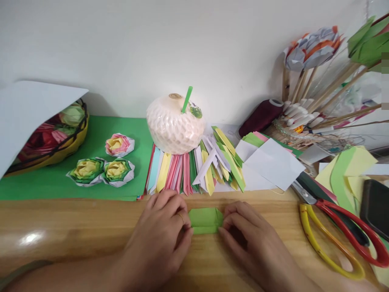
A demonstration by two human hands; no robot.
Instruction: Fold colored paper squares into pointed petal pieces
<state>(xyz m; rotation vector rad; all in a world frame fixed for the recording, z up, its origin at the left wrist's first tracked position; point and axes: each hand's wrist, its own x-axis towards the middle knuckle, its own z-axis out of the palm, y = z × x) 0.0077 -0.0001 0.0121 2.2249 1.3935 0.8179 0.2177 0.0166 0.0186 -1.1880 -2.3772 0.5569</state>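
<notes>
A small green piece of folded paper (204,219) lies on the wooden table between my hands, creased along its lower edge and at its right corner. My left hand (167,227) pinches its left end, with a ring on one finger. The right end is held between the thumb and fingers of my right hand (251,233). Just beyond, many folded paper strips (174,172) in several colours lie in a row, with a looser heap of folded strips (221,158) beside them. A white textured coconut-shaped container (174,125) with a green straw rests against the row.
Three paper lotus flowers (117,170) sit on a green sheet (100,129) at left, near a basket (77,148) partly under white paper. At right are scissors (337,227), a dark phone (377,207), white paper squares (270,162), a maroon thread spool (261,115) and flowers on sticks.
</notes>
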